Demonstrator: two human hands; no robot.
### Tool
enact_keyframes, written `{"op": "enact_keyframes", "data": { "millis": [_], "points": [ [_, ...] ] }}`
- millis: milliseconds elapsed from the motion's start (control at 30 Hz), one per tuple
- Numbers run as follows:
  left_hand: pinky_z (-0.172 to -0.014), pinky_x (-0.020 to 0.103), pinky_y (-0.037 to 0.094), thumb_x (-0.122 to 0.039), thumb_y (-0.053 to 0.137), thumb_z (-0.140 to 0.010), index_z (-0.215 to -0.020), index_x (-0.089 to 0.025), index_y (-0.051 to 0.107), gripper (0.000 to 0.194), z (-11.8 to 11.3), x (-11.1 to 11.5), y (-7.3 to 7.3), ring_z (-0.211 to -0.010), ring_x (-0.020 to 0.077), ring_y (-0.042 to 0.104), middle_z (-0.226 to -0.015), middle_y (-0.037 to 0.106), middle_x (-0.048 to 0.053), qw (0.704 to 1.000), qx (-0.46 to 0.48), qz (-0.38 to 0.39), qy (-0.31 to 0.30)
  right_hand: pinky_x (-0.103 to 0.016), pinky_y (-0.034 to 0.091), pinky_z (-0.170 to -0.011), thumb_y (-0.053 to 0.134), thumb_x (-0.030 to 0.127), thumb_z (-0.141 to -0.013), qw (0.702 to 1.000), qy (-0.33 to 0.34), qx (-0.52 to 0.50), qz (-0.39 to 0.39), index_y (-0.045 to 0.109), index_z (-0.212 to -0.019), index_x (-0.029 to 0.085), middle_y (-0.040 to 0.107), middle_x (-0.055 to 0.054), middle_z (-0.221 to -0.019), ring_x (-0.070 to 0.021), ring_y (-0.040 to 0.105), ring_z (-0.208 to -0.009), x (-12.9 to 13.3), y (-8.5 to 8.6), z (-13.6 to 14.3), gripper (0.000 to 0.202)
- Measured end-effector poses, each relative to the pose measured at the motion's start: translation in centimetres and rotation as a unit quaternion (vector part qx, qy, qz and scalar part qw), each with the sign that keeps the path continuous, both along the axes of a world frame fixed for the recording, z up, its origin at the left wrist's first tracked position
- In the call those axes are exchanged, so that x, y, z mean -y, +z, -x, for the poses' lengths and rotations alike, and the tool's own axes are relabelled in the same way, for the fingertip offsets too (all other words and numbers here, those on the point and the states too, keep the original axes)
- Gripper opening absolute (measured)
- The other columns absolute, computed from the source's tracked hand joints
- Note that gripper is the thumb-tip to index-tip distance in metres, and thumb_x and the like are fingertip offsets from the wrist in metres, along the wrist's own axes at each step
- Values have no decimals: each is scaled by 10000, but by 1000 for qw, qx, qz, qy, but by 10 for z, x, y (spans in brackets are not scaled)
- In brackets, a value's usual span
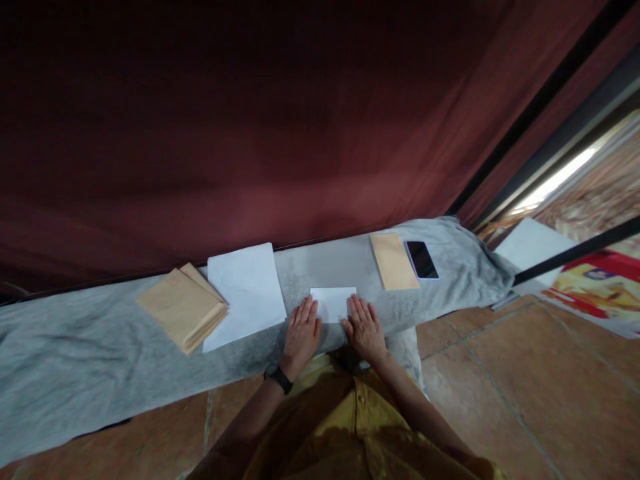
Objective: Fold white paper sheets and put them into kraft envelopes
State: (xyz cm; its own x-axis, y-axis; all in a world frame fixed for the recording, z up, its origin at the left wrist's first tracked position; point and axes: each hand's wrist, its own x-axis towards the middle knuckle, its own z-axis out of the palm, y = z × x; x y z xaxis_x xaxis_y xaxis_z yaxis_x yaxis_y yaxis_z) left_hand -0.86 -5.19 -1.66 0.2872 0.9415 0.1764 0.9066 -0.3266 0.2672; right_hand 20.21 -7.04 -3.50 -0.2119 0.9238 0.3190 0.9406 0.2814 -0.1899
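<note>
A small white sheet of folded-looking paper point(332, 305) lies on the grey cloth in front of me. My left hand point(303, 333) rests flat over its left edge, fingers stretched forward. On the opposite edge lies my right hand point(367, 330), its fingers also extended and slightly apart. Left of my left hand is a stack of larger white paper sheets point(246, 293). Several brown envelopes point(181, 308) are piled beside and partly over that stack. To the right, a single brown envelope point(394, 261) lies apart from my right hand.
A phone point(423, 259) lies right of the single envelope. The long narrow surface is covered by grey cloth point(95, 360), with a dark red curtain-like wall point(280, 153) behind it. A black bar point(575, 253) and a red-and-yellow printed box or sheet point(600, 287) are at the right.
</note>
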Motion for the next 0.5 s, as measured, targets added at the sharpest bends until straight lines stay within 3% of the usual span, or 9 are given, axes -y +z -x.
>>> {"op": "enact_keyframes", "data": {
  "millis": [133, 267, 500],
  "points": [
    [-1175, 430, 342, -198, 333, -994, -1483, -94, 413, 507, -10, -32, 7, -1442, 240, 392, -1542, 447, 166, 999, 26, 16, -24, -489, 272, -1191, 370, 416, -1048, 1000, -2, -2, 0, 288, -1567, 120, 380, -148, -1583, -285, 386, -1447, -1, -1, 0, 603],
    [-1127, 434, 369, -135, 396, -953, -1426, -112, 487, 482, -17, -57, 19, -1335, 272, 487, -1439, 543, 172, 998, 22, 51, -2, -496, 274, -1189, 375, 408, -1046, 1000, -1, -2, -2, 280, -1570, 128, 376, -146, -1586, -282, 381, -1451, -1, -3, 0, 602],
    [-1099, 412, 358, -119, 602, -832, -1020, -186, 685, 216, -14, -82, 35, -1208, 269, 530, -1181, 642, 114, 977, 154, 141, 50, -497, 267, -1197, 398, 388, -1041, 1000, -2, -16, -3, 308, -1561, 140, 414, -138, -1568, -281, 372, -1457, -1, -5, 0, 584]
  ]
}}
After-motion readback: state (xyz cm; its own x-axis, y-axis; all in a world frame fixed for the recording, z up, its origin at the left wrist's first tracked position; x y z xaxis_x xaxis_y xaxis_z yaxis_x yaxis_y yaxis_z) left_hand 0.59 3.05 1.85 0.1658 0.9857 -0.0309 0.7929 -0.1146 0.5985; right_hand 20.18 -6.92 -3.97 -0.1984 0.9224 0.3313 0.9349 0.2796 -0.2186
